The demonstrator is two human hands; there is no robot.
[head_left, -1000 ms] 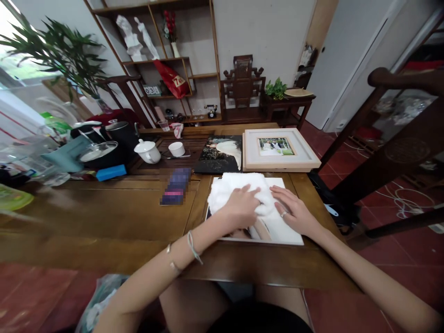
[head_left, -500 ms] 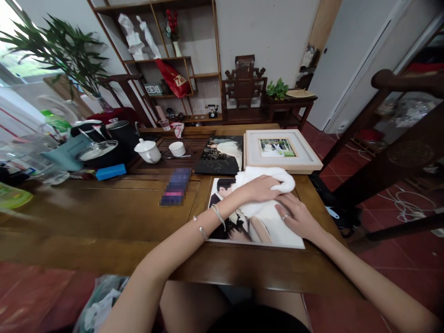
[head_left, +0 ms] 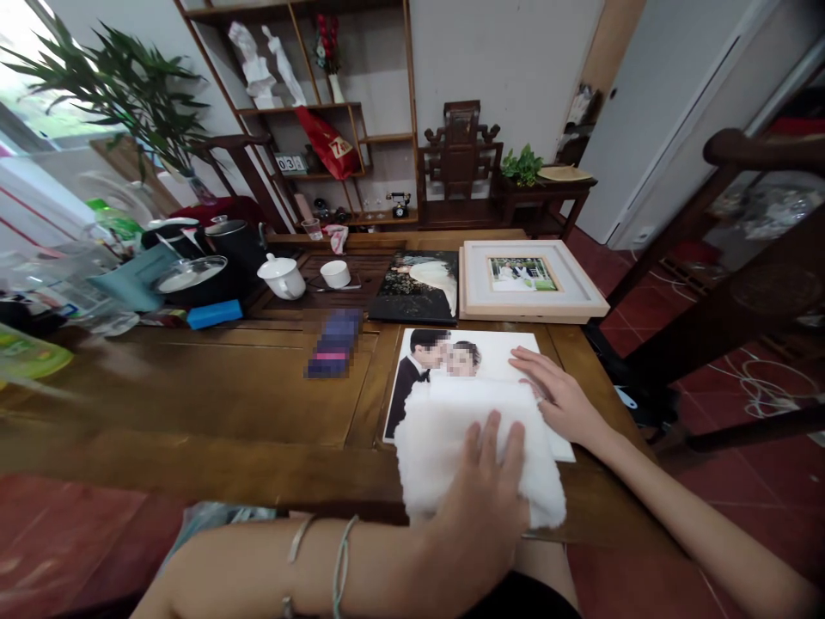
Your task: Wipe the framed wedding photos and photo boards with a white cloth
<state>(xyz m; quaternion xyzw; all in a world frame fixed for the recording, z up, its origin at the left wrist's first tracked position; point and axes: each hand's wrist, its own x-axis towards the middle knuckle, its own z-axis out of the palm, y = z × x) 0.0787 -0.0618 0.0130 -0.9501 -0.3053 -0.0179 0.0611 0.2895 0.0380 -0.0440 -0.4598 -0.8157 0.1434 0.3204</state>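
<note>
A white towel point(head_left: 431, 456) covers the lower part of a wedding photo print point(head_left: 496, 346) on the wooden table. Over the towel's near half, my left hand point(head_left: 483, 499) presses down with fingers spread, holding the cloth; the thumb is hidden. The towel reaches past the print's near edge toward me. My right hand point(head_left: 571, 408) rests on the print's right side, fingers stretched out, beside the towel. The couple in the picture shows above the cloth.
Behind the print lie a dark photo panel point(head_left: 412, 288) and a light wooden picture frame point(head_left: 480, 301). Farther left are a blurred-out purple item point(head_left: 333, 344), a white lidded cup point(head_left: 282, 277), a small white cup point(head_left: 335, 274) and a blue box point(head_left: 214, 314).
My left hand has drawn the towel from the print's upper right down toward me, uncovering its upper part. My right hand still rests on the right side.
</note>
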